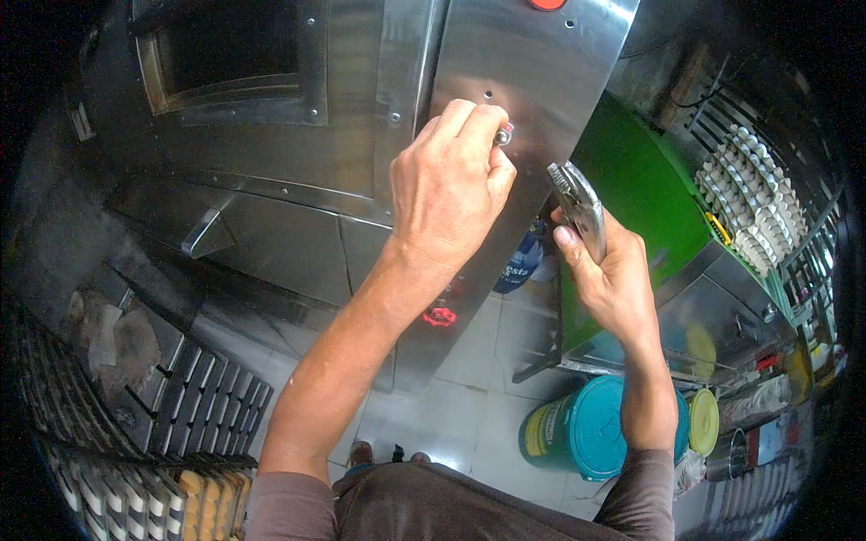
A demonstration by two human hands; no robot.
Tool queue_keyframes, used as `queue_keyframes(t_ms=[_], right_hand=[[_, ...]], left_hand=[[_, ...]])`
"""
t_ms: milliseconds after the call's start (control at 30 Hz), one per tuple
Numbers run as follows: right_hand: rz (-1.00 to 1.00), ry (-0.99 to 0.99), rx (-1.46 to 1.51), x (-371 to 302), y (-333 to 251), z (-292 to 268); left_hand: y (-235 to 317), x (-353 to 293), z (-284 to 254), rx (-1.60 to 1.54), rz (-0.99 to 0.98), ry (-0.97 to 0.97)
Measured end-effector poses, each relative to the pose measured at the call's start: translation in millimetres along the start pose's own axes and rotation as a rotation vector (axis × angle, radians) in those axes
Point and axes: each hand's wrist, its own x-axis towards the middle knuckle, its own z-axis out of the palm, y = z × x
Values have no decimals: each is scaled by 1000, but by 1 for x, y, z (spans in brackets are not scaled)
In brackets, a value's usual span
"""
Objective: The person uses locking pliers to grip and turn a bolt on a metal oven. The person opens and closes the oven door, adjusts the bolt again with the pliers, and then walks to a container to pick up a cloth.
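My left hand is closed at the side panel of a stainless steel oven. Its fingers pinch a small metal fitting with a round end and a bit of red, partly hidden by the fingers. To the right, my right hand is wrapped round a pair of pliers, with the jaws pointing up and to the left. The pliers stay apart from the panel and from the left hand. A small hole shows in the panel above the left hand.
A red valve knob sits low on the panel. The oven door with its window is on the left. At right are a green-sided cabinet, stacked egg trays and a teal-lidded bucket. Racks stand lower left.
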Motion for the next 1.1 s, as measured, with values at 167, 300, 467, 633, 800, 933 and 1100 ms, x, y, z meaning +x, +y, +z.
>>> queue_keyframes(t_ms=[167,300,467,633,800,933,1100], right_hand=[[30,2,-30,-5,2,-2],[21,-6,-17,-5,4,0],[5,12,3,-5,3,6],[106,-96,417,2,5,11],[342,-277,910,-3,4,26],[388,-300,1131,-12,-1,22],[306,-106,1091,-51,1,46]], left_hand=[[0,2,-2,29,11,-25],[-2,2,-3,25,36,-43],[-4,2,-4,25,72,-27],[3,-2,-3,-12,8,-19],[-4,-5,-5,-62,-43,-32],[3,-10,-17,-118,-75,-70],[2,-15,-18,-188,-98,-86]])
